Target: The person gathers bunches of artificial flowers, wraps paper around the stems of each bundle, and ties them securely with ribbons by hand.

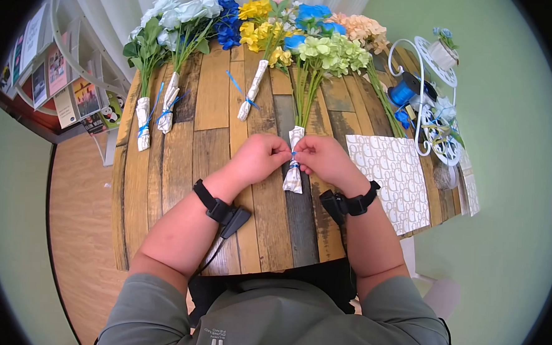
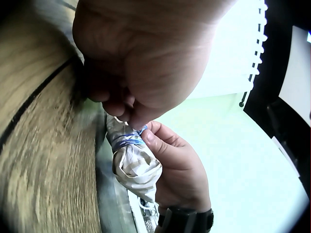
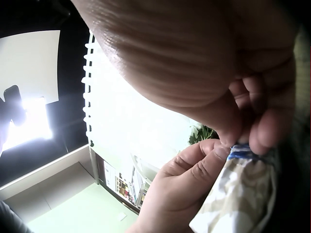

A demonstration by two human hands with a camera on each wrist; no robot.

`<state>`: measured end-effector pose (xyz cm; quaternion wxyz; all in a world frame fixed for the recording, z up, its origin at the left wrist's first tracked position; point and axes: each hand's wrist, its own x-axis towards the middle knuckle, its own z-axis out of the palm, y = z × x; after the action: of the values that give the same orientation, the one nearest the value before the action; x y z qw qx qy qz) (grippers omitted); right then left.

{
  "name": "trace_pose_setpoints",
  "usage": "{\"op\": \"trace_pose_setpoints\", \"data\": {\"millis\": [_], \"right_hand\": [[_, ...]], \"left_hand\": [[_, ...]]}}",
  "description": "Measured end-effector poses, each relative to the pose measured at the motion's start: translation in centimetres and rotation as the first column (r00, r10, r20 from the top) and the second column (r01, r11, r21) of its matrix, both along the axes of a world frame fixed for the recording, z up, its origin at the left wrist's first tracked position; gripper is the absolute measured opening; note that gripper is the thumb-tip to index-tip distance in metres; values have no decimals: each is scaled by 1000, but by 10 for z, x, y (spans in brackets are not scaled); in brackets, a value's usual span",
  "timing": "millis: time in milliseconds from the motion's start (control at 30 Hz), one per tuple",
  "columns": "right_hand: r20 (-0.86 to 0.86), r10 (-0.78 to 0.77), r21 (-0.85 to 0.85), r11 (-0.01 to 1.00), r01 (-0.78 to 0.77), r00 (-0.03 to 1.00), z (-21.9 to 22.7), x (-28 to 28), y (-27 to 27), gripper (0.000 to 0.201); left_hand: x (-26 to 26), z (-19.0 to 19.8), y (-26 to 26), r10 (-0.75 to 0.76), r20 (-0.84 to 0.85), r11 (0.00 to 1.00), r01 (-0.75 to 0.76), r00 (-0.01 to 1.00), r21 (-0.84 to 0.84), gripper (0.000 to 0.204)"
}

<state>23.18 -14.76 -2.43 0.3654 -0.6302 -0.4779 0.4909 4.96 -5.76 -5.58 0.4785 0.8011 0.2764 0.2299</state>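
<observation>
A bouquet of light green artificial flowers [image 1: 335, 54] lies on the wooden table, its stems pointing at the person. Patterned white paper [image 1: 293, 181] wraps the stem ends, and a blue ribbon [image 2: 129, 141] circles the wrap. From the left, my left hand [image 1: 259, 159] pinches the ribbon at the wrap with thumb and fingers. My right hand [image 1: 330, 161] pinches it from the opposite side, the fingertips of both hands almost meeting. In the right wrist view the ribbon [image 3: 241, 153] sits right under the fingertips, which hide part of it.
Wrapped bouquets of pale blue flowers [image 1: 187, 15] and yellow flowers [image 1: 255, 31] lie farther back. Peach flowers [image 1: 361, 30] are at the back right. A patterned paper sheet [image 1: 391, 178] lies right of my hands. Beyond it stand a blue ribbon spool [image 1: 405, 89] and a white metal rack [image 1: 393, 54].
</observation>
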Motion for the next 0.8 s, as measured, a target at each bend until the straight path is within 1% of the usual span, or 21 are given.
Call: {"op": "trace_pose_setpoints", "data": {"millis": [67, 100, 167, 233, 267, 333, 400, 467, 500, 567, 600, 667, 700, 767, 800], "right_hand": [[36, 33, -6, 999, -33, 999, -1, 1, 0, 8], [35, 31, -6, 1000, -31, 999, -3, 2, 0, 8], [-5, 38, 47, 998, -38, 999, -6, 4, 1, 13], [22, 63, 56, 996, -64, 998, -6, 7, 1, 17], [48, 88, 65, 994, -91, 995, -5, 8, 2, 21], [63, 98, 70, 992, -103, 993, -3, 8, 2, 22], [79, 109, 75, 991, -115, 991, -2, 9, 1, 24], [136, 122, 100, 986, -137, 983, -4, 11, 1, 26], [135, 123, 100, 986, -137, 983, -2, 10, 0, 26], [200, 109, 123, 983, -136, 974, 3, 7, -3, 26], [199, 111, 123, 983, -137, 974, 4, 7, -4, 26], [279, 134, 159, 970, -183, 951, 6, 7, -6, 26], [278, 134, 158, 970, -183, 951, 9, 6, -6, 26], [355, 101, 143, 977, -161, 929, 14, 3, -8, 23], [355, 100, 142, 977, -160, 929, 16, 3, -9, 23]], "left_hand": [[-1, 0, 0, 3, -12, 1000, -3, 1000, -3, 14], [-1, -1, 0, -1, -20, 1000, 1, 1000, -9, 14], [-1, -1, 2, -7, -28, 1000, 7, 1000, -13, 14], [-2, -2, 4, -40, -38, 997, 42, 998, 66, 13], [-3, -2, 5, -40, -38, 997, 43, 998, 67, 13], [-3, 0, 6, -76, -58, 995, 80, 995, 62, 14], [-3, 1, 5, -71, -52, 994, 75, 996, 80, 14], [-3, 1, 5, -66, -47, 993, 71, 997, 99, 14], [-3, 2, 4, -63, -54, 995, 68, 997, 79, 14], [-2, 2, 4, -60, -62, 996, 63, 996, 58, 13], [-2, 2, 3, -57, -60, 995, 62, 997, 82, 13], [-2, 1, 2, -54, -58, 993, 60, 997, 105, 13], [-2, 3, 1, -46, -48, 994, 50, 998, 98, 13], [-2, 4, 0, -39, -39, 995, 42, 998, 89, 14], [-1, 5, 0, -39, -39, 996, 42, 999, 81, 13]]}}
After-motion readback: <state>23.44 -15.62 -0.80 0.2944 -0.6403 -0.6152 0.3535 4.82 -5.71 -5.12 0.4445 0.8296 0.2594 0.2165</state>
